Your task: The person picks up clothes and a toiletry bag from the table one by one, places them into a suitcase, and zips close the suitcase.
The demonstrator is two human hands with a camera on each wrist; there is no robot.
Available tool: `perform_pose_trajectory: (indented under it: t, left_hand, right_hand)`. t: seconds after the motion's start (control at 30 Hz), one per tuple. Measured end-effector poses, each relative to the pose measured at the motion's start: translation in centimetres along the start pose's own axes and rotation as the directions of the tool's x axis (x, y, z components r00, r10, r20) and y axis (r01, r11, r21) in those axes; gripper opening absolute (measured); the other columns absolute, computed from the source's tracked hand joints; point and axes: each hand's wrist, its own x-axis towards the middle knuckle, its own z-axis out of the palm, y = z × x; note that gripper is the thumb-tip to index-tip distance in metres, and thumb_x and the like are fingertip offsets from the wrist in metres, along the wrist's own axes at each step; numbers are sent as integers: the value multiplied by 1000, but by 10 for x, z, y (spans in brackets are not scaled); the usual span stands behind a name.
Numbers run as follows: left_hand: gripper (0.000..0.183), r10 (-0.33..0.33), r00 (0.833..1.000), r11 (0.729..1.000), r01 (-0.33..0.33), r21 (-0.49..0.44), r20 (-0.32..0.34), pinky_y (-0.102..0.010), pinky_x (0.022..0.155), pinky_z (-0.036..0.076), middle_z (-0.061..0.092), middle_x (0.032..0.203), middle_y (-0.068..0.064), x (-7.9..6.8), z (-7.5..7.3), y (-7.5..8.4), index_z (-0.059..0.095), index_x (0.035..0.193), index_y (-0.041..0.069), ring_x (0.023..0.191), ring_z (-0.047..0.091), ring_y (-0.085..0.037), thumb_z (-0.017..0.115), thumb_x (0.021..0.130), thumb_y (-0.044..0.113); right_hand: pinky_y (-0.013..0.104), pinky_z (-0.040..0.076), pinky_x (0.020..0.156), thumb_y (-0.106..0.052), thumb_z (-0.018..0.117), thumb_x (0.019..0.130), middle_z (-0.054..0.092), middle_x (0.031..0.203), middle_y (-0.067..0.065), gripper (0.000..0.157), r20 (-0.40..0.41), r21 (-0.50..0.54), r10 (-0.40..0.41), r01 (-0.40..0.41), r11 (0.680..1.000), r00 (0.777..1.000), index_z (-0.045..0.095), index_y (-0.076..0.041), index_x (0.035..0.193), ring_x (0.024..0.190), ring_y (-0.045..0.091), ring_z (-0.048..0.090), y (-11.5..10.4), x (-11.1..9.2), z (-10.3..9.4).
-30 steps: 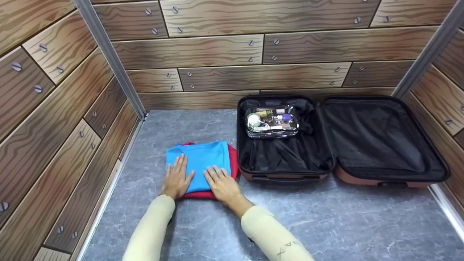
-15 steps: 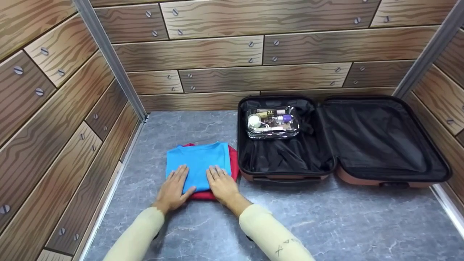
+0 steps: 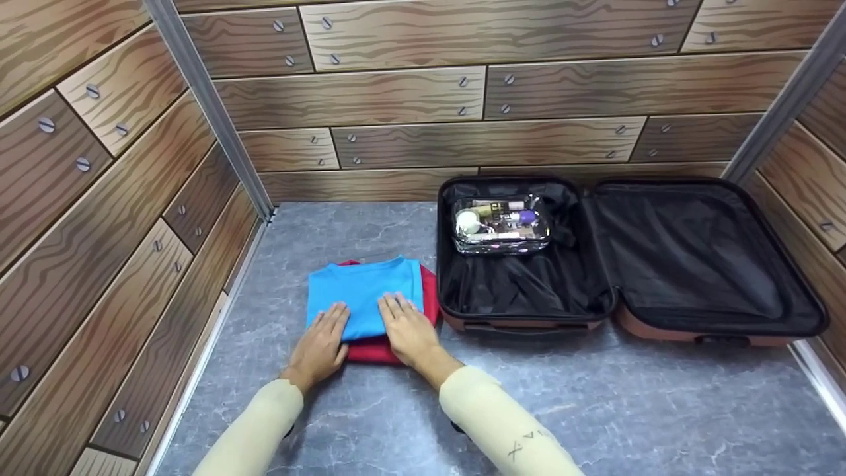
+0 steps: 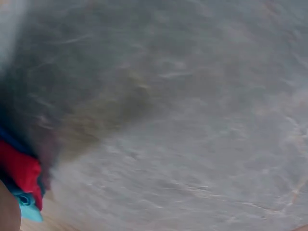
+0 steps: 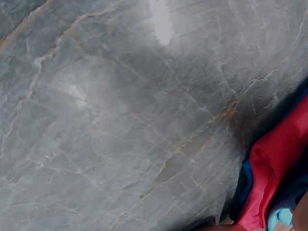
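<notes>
A folded light-blue shirt (image 3: 363, 291) lies on top of a folded red garment (image 3: 377, 352) in the head view, with red showing at its front and right edges. My left hand (image 3: 320, 344) rests on the blue shirt's front left corner, fingers straight. On its front right part my right hand (image 3: 408, 328) lies with extended fingers. The left wrist view catches only a corner of the stack, with the red garment (image 4: 21, 168) between blue layers. In the right wrist view, the red garment's folded edge (image 5: 269, 168) appears at the lower right.
Right of the stack, an open suitcase (image 3: 525, 316) stands close to the clothes. Its left half holds a clear toiletry bag (image 3: 502, 244) with small bottles; the lid half (image 3: 694, 258) lies open. Wood-patterned walls (image 3: 410, 99) enclose the grey marbled surface (image 3: 370, 423).
My left hand has slid back toward the front left corner of the blue shirt. The shirt's front edge has shifted slightly away from me, exposing more red. My right hand has barely moved.
</notes>
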Motion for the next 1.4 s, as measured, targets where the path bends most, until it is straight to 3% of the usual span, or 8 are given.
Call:
perform_pose_trajectory:
  t: [0.23, 0.37, 0.5, 0.7, 0.9, 0.97, 1.2, 1.4]
  left_hand:
    - [70, -172, 985, 983, 170, 73, 24, -49, 107, 46, 60, 130, -28, 10, -6, -2, 55, 129, -13, 124, 58, -40, 81, 65, -4]
    - [62, -162, 987, 980, 162, 113, -7, -46, 106, 48, 63, 127, -27, 18, -14, -3, 57, 127, -13, 121, 61, -39, 78, 69, -5]
    - [56, -93, 991, 982, 106, 154, -92, -45, 102, 51, 65, 122, -27, 32, -27, -6, 60, 123, -13, 116, 64, -38, 75, 69, -7]
    - [49, -34, 978, 964, 87, 250, -208, -42, 99, 53, 69, 118, -23, 69, -55, -5, 63, 119, -10, 113, 67, -34, 72, 71, -6]
    - [44, -29, 970, 956, 97, 277, -240, -42, 102, 51, 68, 123, -22, 106, -86, 4, 62, 124, -10, 117, 65, -34, 62, 80, -5]
    - [43, -22, 966, 955, 96, 279, -259, -42, 102, 51, 68, 123, -22, 118, -95, 8, 62, 124, -10, 117, 65, -34, 60, 82, -5]
    - [42, 11, 960, 952, 76, 295, -280, -42, 103, 50, 68, 122, -21, 171, -124, 32, 62, 124, -8, 116, 66, -33, 63, 82, -3]
    - [34, 46, 961, 953, 40, 301, -274, -41, 104, 49, 69, 121, -19, 220, -138, 63, 62, 124, -6, 116, 65, -32, 53, 92, 1]
  right_hand:
    - [39, 33, 119, -7, 40, 98, 40, 158, 10, 57, 2, -14, -1, 1, 1000, 1000, 36, -7, 154, 147, 30, 37, 0, -2, -2]
    - [38, 33, 119, -6, 38, 99, 42, 157, 11, 54, -20, -29, -2, 2, 1000, 1000, 37, -5, 153, 146, 30, 38, 2, -2, -2]
    - [36, 37, 116, -6, 39, 99, 53, 147, 14, 48, -117, -59, -23, 16, 998, 993, 46, -1, 146, 139, 30, 48, 5, -1, -6]
    - [36, 44, 111, -5, 45, 95, 62, 135, 19, 44, -361, -190, -92, 23, 981, 928, 54, 4, 137, 129, 31, 58, 20, 4, -31]
    - [37, 43, 111, -6, 46, 94, 63, 133, 19, 43, -490, -271, -142, 5, 963, 860, 57, 4, 135, 128, 31, 59, 47, 11, -67]
    - [37, 43, 112, -6, 46, 95, 63, 134, 18, 43, -500, -277, -150, 7, 961, 853, 57, 3, 135, 129, 31, 58, 57, 13, -80]
    - [40, 39, 115, 4, 45, 93, 59, 139, 20, 47, -474, -262, -132, 4, 965, 870, 53, 5, 139, 133, 35, 53, 100, 11, -131]
    - [43, 43, 112, 1, 44, 92, 62, 133, 24, 44, -563, -248, -117, -32, 968, 818, 56, 9, 134, 128, 39, 57, 145, 1, -164]
